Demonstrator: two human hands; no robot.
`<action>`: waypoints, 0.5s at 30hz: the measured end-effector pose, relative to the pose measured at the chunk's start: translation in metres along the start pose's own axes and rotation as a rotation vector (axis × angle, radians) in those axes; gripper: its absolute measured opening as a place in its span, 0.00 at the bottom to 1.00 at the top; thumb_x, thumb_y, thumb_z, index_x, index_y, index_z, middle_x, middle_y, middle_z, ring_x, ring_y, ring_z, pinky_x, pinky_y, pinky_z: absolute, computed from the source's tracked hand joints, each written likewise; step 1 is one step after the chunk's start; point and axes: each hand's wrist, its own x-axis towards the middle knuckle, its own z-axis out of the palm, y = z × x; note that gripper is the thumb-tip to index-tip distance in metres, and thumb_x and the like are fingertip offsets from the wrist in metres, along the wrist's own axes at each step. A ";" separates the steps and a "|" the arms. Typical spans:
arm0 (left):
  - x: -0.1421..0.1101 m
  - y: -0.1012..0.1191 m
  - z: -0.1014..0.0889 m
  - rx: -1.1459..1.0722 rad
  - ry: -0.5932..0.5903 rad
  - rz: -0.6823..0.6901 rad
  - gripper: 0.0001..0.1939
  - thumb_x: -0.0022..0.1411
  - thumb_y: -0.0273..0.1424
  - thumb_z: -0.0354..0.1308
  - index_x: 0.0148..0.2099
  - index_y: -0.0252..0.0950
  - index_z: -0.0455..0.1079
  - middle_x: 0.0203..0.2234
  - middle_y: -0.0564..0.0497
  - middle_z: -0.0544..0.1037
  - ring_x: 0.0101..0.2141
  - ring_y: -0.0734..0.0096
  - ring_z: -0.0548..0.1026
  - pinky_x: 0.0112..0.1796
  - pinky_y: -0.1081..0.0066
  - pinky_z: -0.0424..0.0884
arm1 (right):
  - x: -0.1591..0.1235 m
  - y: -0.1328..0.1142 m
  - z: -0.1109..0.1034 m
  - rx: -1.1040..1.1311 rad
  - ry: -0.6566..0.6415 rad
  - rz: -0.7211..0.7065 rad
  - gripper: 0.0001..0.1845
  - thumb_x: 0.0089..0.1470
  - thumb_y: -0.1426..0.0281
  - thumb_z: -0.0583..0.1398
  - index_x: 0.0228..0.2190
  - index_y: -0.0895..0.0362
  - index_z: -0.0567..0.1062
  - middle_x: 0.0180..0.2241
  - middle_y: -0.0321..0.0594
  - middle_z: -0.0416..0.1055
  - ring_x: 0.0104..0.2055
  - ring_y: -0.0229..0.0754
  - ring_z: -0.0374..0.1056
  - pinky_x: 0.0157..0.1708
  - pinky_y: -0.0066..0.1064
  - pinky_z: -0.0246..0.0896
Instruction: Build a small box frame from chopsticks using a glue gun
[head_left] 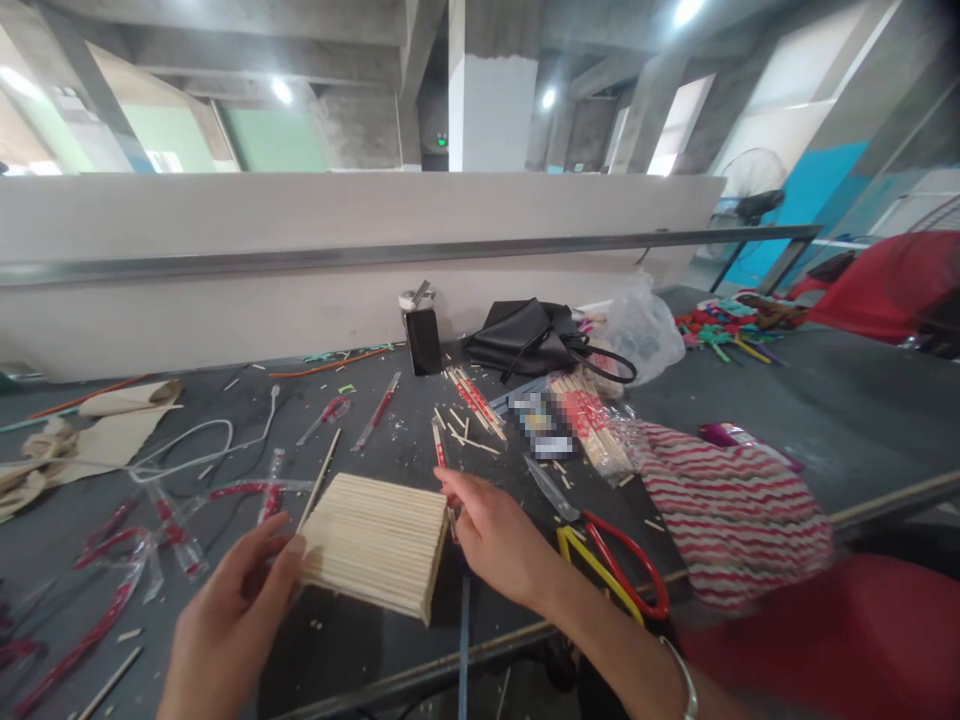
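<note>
Block of wooden sticks (pixel 379 535) lies lengthwise between your left hand (pixel 229 600) and right hand (pixel 499 535), fingertips at its ends; whether they clamp it cannot be told.

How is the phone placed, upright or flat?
Upright: the phone stands on a short edge on the dark tabletop, its black face toward the camera.

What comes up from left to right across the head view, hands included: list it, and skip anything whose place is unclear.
Beige cloth → left hand → stick block → right hand → striped cloth.
</note>
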 end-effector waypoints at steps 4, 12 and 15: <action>-0.001 0.004 0.010 -0.126 -0.056 -0.012 0.29 0.49 0.47 0.63 0.52 0.42 0.69 0.37 0.51 0.81 0.39 0.62 0.78 0.42 0.71 0.71 | -0.006 -0.002 -0.002 -0.015 -0.021 0.028 0.29 0.52 0.81 0.49 0.56 0.64 0.65 0.48 0.50 0.72 0.50 0.44 0.69 0.52 0.36 0.63; -0.002 0.006 0.023 -0.291 -0.119 -0.140 0.32 0.48 0.44 0.65 0.55 0.40 0.67 0.45 0.47 0.79 0.50 0.57 0.73 0.53 0.63 0.64 | -0.015 -0.016 -0.004 0.080 -0.078 0.075 0.26 0.54 0.78 0.52 0.55 0.60 0.66 0.38 0.42 0.76 0.39 0.39 0.72 0.43 0.30 0.64; -0.001 0.005 0.022 -0.232 -0.106 -0.131 0.31 0.50 0.45 0.63 0.55 0.39 0.67 0.42 0.47 0.79 0.47 0.58 0.74 0.51 0.63 0.65 | -0.017 -0.018 -0.006 0.160 -0.098 0.092 0.25 0.54 0.79 0.53 0.54 0.58 0.68 0.34 0.38 0.76 0.36 0.37 0.71 0.41 0.28 0.62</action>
